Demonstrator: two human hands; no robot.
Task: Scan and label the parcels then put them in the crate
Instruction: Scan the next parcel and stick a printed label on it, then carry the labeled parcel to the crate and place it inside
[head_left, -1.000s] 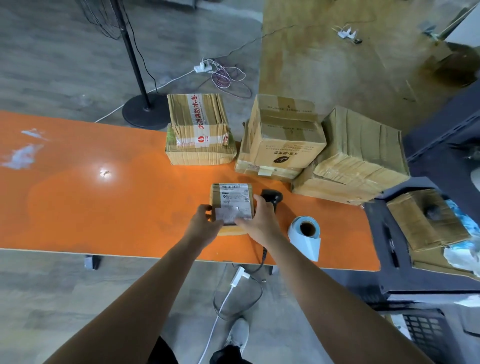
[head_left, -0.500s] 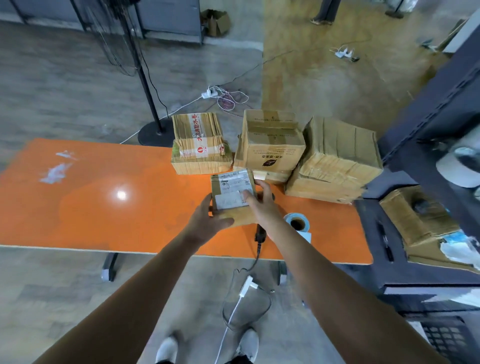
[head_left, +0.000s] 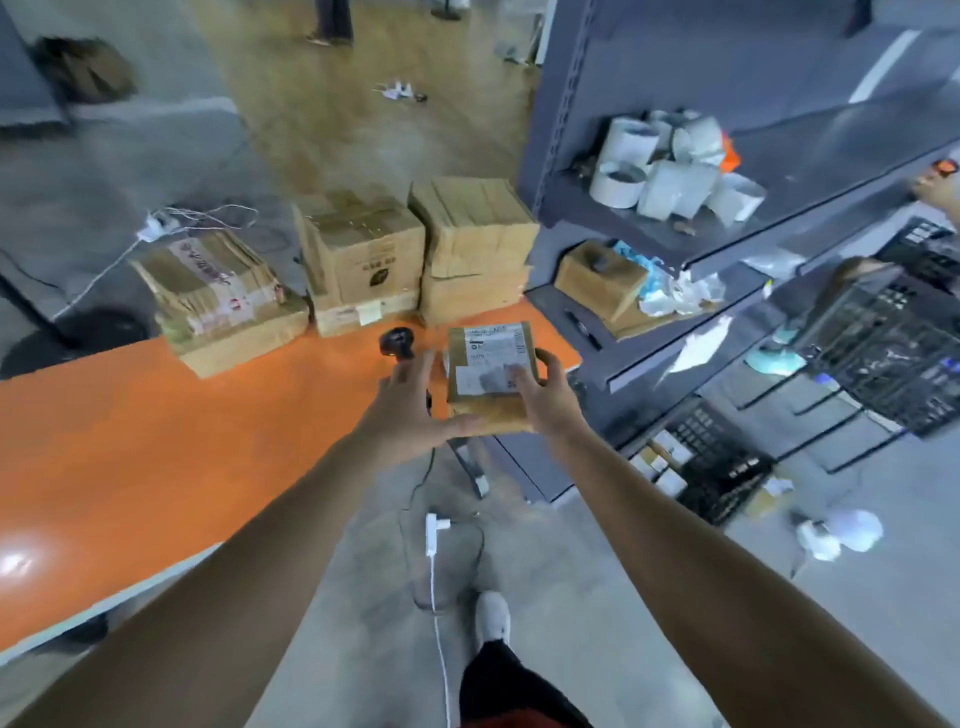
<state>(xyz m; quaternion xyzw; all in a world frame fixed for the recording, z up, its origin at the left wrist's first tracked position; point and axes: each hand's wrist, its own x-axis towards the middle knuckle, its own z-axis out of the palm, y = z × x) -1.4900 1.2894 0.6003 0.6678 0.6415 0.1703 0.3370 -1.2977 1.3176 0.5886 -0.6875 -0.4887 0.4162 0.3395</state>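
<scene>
Gripping the stiff, seemingly light parcel (head_left: 491, 364) by its right edge, the right hand (head_left: 550, 405) curls round it; the left hand (head_left: 410, 421), fingers spread, props the near edge.

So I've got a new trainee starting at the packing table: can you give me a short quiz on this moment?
1. True or false: the scanner is held in the left hand.
2. Which of the hands has its fingers curled round the labelled parcel? A. the left hand B. the right hand C. neither
3. How many stacks of cardboard boxes stand at the far edge of the table?

Key: 1. False: it lies on the table. 2. B. 3. Three.
</scene>
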